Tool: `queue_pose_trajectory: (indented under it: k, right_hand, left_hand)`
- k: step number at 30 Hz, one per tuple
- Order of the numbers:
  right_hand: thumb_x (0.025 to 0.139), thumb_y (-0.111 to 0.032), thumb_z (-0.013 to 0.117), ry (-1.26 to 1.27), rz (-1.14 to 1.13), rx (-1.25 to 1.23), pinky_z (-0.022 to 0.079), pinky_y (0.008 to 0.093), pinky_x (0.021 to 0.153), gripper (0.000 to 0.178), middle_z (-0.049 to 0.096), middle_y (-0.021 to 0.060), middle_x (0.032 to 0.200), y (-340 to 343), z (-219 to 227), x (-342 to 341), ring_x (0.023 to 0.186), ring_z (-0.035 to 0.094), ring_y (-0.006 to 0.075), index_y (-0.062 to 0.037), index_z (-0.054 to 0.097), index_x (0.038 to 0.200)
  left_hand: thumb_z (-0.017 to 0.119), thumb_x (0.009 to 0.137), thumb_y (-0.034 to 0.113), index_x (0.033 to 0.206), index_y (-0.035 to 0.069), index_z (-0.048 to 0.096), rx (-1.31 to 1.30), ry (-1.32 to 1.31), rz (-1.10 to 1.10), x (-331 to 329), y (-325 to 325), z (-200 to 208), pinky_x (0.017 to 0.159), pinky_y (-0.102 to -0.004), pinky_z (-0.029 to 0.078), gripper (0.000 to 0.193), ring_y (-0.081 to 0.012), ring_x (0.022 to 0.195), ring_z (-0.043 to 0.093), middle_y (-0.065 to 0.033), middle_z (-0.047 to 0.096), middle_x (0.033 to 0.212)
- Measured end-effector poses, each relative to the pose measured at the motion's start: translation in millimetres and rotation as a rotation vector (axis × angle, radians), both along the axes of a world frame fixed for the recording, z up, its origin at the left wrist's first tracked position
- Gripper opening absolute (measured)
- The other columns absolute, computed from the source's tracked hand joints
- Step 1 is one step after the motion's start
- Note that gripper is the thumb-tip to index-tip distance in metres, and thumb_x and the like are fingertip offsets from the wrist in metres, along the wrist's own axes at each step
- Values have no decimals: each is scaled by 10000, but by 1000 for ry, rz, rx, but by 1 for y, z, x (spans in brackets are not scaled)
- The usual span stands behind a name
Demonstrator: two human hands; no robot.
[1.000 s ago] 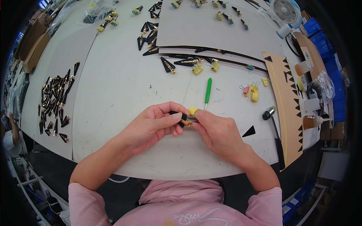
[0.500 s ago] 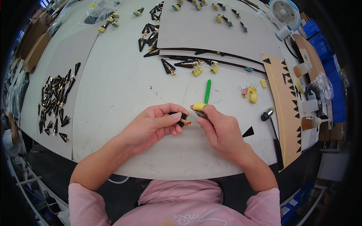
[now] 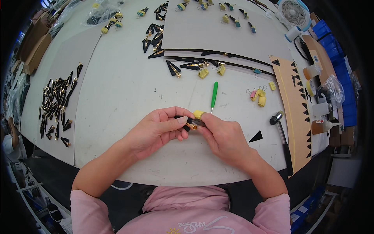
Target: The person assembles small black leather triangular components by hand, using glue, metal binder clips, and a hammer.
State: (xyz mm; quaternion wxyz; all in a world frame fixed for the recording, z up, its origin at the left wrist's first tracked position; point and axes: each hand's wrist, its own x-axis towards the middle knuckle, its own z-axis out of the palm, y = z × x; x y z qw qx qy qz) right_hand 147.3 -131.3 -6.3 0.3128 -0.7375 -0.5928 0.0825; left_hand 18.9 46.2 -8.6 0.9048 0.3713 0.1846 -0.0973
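Note:
Close to the table's front middle, my left hand is closed round a black triangular hair clip with gold metal parts. Thumb and fingers of my right hand pinch a yellow binder clip, whose jaws meet the hair clip's gold end; the fingers hide part of it. Just beyond lies a green-handled awl, its thin shaft pointing toward me. A flat black triangular piece rests right of my right hand.
A hammer lies at right beside a brown board edged with black triangles. Several yellow binder clips sit beyond my right hand. Black-and-gold clips are heaped at left. Grey sheets and a fan are farther back.
My right hand has moved left, bringing the yellow binder clip against the hair clip. My left hand has stayed nearly still.

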Motion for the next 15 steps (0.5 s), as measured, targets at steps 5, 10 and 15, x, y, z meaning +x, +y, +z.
queue_pose_trajectory:
  k: [5,10,15]
  right_hand:
    - [885,-129,640,-56,-2,11,464,358,485,191,606,97,777,0,-2,0,610,623,262,-39,540,1020]
    - [893,-128,634,-87,-5,56,462,356,491,193,607,99,750,0,-2,1,605,624,266,-26,539,1027]
    - [930,-139,600,201,-237,148,437,339,501,193,598,102,700,-7,20,12,549,577,253,-17,535,1065]
  left_hand:
    - [519,978,87,1140,-10,549,7,14,24,2,-1,-1,730,-229,514,191,-104,761,605,-73,624,1000]
    - [523,975,80,1148,-11,551,29,0,24,2,-2,1,736,-223,515,198,-105,766,612,-72,626,999]
    - [587,945,97,1156,-19,547,334,-35,60,-3,-4,20,772,-232,517,244,-103,826,638,-75,625,941]
